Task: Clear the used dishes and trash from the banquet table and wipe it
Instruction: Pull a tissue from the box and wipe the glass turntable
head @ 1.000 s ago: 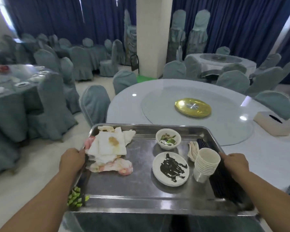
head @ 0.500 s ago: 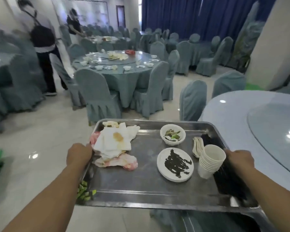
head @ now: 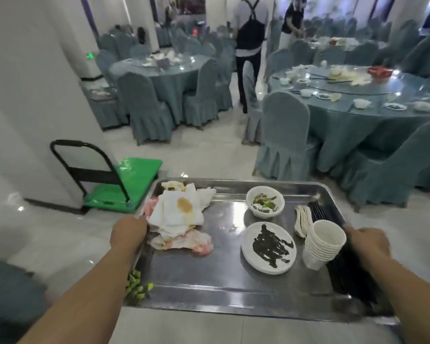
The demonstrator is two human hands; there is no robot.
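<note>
A person carries a steel tray [head: 209, 281] out over bare tiled floor [head: 209, 157], one hand on each short side. The left hand [head: 127, 234] curls over the tray's left rim, just beside a heap of stained napkins [head: 179, 214] that crowds that edge. The right hand [head: 365, 244] grips the right rim, its fingers folded over a bundle of black chopsticks [head: 343, 271] lying along that side. Inside the tray, a stack of paper cups [head: 323, 242] leans near the right rim, white spoons [head: 303, 219] just behind it, a sauce-smeared plate [head: 268, 247] at the middle and a small bowl [head: 265, 201] of green scraps toward the far rim. Green scraps [head: 137, 286] sit at the near left corner.

Beyond the tray's far left corner stands a green platform cart [head: 124, 184] against a white wall; beyond the far right corner, covered chairs [head: 283, 135] ring a round table [head: 358, 95] of used dishes. Between them an aisle of floor runs ahead, where a person with a backpack [head: 250, 33] stands.
</note>
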